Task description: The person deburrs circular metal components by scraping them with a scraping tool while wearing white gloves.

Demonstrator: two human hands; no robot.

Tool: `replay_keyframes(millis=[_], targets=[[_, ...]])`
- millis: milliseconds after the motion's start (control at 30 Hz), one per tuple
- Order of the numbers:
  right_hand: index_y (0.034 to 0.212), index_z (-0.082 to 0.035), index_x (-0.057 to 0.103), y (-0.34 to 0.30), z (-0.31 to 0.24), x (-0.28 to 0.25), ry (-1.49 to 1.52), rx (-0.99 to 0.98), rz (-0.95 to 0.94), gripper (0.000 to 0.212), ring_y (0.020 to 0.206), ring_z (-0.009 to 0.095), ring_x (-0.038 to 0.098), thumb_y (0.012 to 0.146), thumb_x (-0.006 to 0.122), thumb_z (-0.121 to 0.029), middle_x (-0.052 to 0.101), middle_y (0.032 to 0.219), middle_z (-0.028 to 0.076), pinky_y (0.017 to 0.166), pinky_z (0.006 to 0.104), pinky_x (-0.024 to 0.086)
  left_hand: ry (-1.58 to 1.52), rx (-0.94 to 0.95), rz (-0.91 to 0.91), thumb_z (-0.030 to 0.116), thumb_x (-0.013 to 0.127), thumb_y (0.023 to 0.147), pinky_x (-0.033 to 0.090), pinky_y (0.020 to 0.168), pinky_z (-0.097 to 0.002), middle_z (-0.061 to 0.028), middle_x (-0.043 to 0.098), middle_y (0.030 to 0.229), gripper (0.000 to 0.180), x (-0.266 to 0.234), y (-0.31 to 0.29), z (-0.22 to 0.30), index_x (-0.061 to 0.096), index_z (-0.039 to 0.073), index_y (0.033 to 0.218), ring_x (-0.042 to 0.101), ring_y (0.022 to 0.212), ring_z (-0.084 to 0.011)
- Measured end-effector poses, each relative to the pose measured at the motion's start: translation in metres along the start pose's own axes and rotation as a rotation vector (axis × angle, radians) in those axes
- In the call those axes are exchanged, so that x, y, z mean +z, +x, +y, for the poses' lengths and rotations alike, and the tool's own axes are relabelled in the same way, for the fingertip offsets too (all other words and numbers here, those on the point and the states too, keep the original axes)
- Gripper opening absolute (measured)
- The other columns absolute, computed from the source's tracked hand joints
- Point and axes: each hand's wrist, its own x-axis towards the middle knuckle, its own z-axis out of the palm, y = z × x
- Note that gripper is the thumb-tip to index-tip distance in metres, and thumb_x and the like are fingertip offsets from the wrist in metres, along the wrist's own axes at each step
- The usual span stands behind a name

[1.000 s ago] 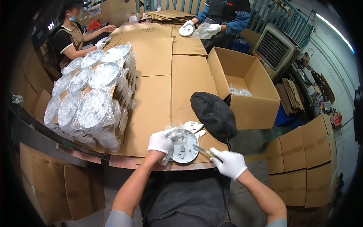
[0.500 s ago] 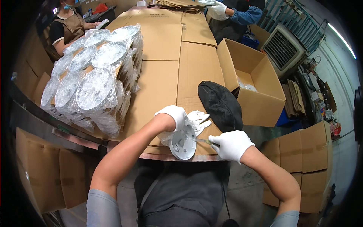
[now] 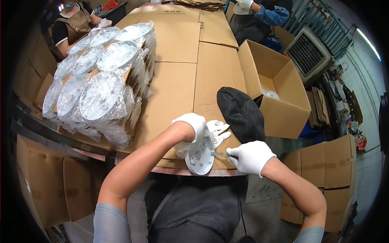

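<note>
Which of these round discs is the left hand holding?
The pale disc with the right hand holding a thin tool at its rim; its inside shows uncovered, unlike the plastic-wrapped discs stacked at left.

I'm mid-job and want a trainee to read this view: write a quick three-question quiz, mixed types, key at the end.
1. Which hand holds the thin metal-bladed tool at the edge of the pale grey round disc? A: left. B: right.
2. True or false: the long black mesh item lies to the right of the loose white cloth glove.
3. Fill in: the stacked pale round discs at picture left are wrapped in clear ____.

Key: 1 B, the white-gloved right hand; 2 true; 3 plastic film.
</note>
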Motion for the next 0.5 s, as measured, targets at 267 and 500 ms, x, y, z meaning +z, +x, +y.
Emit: replay_keyframes(millis=[267,500], targets=[[0.103,-0.019,0.073,0.006,0.008,0.006,0.083,0.056,-0.034,0.023,0.07,0.032,0.068,0.091,0.06,-0.034,0.07,0.076,0.011,0.065,0.0419,0.054,-0.125,0.036,0.006,0.007,0.062,0.07,0.054,0.07,-0.0398,-0.02,0.07,0.084,0.033,0.01,0.0,-0.019,0.077,0.014,0.099,0.067,0.073,-0.0352],[0.11,-0.02,0.072,-0.003,0.018,0.029,0.239,0.1,0.026,0.028,0.077,0.032,0.069,0.092,0.057,-0.037,0.072,0.085,0.009,0.072,0.0428,0.055,-0.221,-0.021,-0.057,0.007,0.064,0.068,0.054,0.073,-0.0397,-0.0192,0.071,0.089,0.035,0.017,-0.001,-0.033,0.075,0.013,0.101,0.067,0.079,-0.037]])
